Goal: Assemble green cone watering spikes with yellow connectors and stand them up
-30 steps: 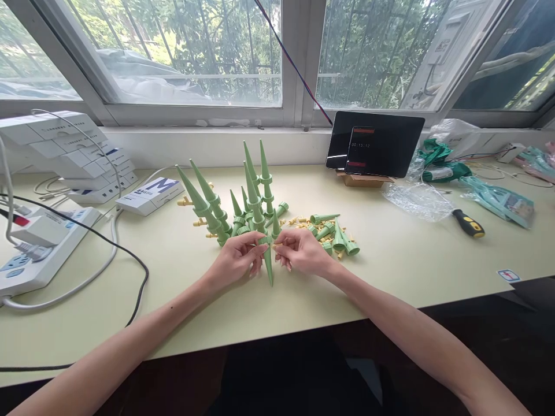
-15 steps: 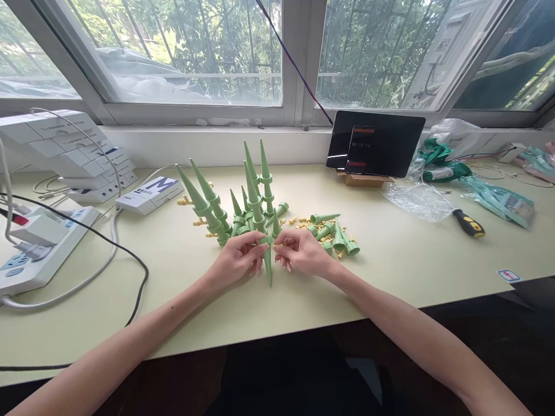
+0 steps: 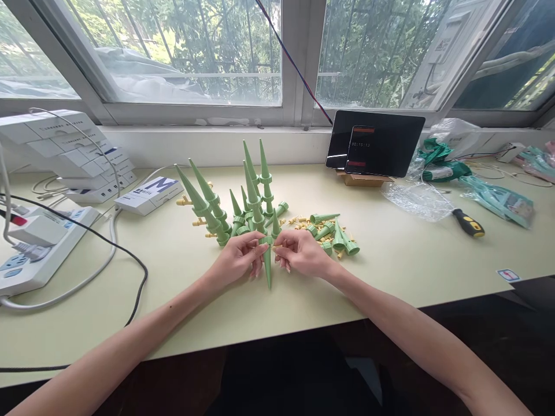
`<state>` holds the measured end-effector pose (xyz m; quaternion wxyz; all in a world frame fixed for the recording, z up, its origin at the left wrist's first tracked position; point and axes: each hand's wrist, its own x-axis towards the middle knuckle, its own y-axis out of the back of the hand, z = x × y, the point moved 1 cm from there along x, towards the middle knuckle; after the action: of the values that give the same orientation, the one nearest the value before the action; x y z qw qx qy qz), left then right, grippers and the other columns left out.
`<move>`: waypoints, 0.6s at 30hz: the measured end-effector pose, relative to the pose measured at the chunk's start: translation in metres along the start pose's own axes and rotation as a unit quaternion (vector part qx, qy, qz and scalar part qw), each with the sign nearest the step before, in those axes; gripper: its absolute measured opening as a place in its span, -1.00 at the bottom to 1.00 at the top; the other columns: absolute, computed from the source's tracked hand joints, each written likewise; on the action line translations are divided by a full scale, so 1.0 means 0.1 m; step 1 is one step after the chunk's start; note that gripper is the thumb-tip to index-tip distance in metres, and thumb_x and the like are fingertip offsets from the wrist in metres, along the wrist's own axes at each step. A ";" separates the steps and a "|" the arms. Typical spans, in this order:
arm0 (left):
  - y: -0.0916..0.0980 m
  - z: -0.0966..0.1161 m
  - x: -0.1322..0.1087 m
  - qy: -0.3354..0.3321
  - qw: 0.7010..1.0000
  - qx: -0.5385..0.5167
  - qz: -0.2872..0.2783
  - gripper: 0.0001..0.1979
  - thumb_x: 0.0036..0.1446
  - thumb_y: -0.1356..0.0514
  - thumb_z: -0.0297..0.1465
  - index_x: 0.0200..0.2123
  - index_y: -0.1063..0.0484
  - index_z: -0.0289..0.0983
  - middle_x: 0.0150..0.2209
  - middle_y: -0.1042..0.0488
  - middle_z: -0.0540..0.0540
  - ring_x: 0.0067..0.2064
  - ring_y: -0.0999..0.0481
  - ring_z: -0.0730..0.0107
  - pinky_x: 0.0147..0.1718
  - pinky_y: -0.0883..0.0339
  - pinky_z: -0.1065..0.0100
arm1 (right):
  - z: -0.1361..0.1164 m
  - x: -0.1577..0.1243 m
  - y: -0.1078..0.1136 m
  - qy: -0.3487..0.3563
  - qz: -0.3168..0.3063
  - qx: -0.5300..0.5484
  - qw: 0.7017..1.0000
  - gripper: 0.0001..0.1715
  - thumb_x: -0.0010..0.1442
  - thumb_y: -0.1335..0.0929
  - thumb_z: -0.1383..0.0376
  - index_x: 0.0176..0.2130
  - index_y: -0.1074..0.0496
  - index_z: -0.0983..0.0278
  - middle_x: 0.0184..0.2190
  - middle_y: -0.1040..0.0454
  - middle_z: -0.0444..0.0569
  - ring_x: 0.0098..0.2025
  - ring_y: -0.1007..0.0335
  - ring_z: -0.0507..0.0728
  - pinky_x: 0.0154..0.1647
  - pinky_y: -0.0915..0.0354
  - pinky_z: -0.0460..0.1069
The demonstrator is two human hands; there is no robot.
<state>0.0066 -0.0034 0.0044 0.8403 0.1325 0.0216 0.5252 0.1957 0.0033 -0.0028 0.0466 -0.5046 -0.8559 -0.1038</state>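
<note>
My left hand (image 3: 241,254) pinches a green plastic watering spike (image 3: 267,267) near its wide collar, and the spike's point is turned down toward the table's front edge. My right hand (image 3: 303,253) is closed just right of the collar, thumb and index finger pressed together. Whatever lies between those right fingertips is too small and too hidden to name. Behind my left hand stand several stacked green spikes (image 3: 250,193), points up, some with yellow valves (image 3: 184,200) sticking out. Beyond my right hand is a pile of loose green spikes (image 3: 339,236) mixed with small yellow valves (image 3: 299,220).
A tablet (image 3: 390,144) with a phone (image 3: 361,151) showing a timer leans at the back. To the right lie a screwdriver (image 3: 469,223) and clear plastic wrap (image 3: 416,201). White boxes (image 3: 65,150), a power strip (image 3: 47,254) and cables occupy the left side.
The spike in my left hand has shifted very slightly, its tip a little lower. Both hands otherwise keep their place.
</note>
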 end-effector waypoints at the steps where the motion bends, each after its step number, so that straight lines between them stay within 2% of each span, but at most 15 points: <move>1: 0.00 -0.02 0.00 -0.008 1.000 0.009 0.008 -0.80 0.25 -0.18 -0.25 -0.19 -0.35 -0.27 -0.66 -0.40 0.10 -0.69 -0.40 0.46 -0.69 -0.31 0.45 | 0.00 0.00 0.00 -0.003 0.001 0.000 1.000 -0.83 0.19 -0.34 0.29 -0.43 -0.34 0.29 -0.59 -0.40 -0.15 -0.61 -0.37 0.00 -0.63 -0.34 -0.12; 5: -0.01 -0.02 -0.02 -0.022 0.999 0.031 0.023 -0.81 0.26 -0.18 -0.27 -0.18 -0.37 -0.28 -0.68 -0.40 0.09 -0.68 -0.41 0.46 -0.65 -0.33 0.45 | -0.01 0.00 0.01 -0.012 0.002 0.005 1.000 -0.83 0.18 -0.35 0.27 -0.42 -0.34 0.29 -0.57 -0.42 -0.14 -0.58 -0.39 0.01 -0.63 -0.34 -0.12; 12: 0.01 0.08 0.01 0.031 0.999 -0.020 -0.036 -0.75 0.26 -0.17 -0.21 -0.28 -0.34 -0.30 -0.66 -0.41 0.07 -0.70 -0.38 0.48 -0.73 -0.27 0.48 | 0.02 -0.01 0.00 0.006 -0.013 0.002 1.000 -0.83 0.20 -0.34 0.28 -0.41 -0.35 0.29 -0.56 -0.42 -0.13 -0.57 -0.40 0.01 -0.62 -0.34 -0.12; 18: 0.00 0.00 0.00 -0.008 1.000 0.003 -0.003 -0.76 0.25 -0.19 -0.22 -0.18 -0.35 -0.29 -0.65 -0.43 0.07 -0.68 -0.44 0.41 -0.70 -0.33 0.44 | -0.04 -0.01 0.00 -0.005 0.000 -0.010 1.000 -0.84 0.19 -0.33 0.33 -0.44 -0.34 0.30 -0.60 -0.39 -0.16 -0.63 -0.34 -0.02 -0.64 -0.32 -0.13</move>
<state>0.0066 -0.0036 0.0041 0.8414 0.1395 0.0168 0.5218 0.1962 0.0022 0.0005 0.0370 -0.5056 -0.8550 -0.1097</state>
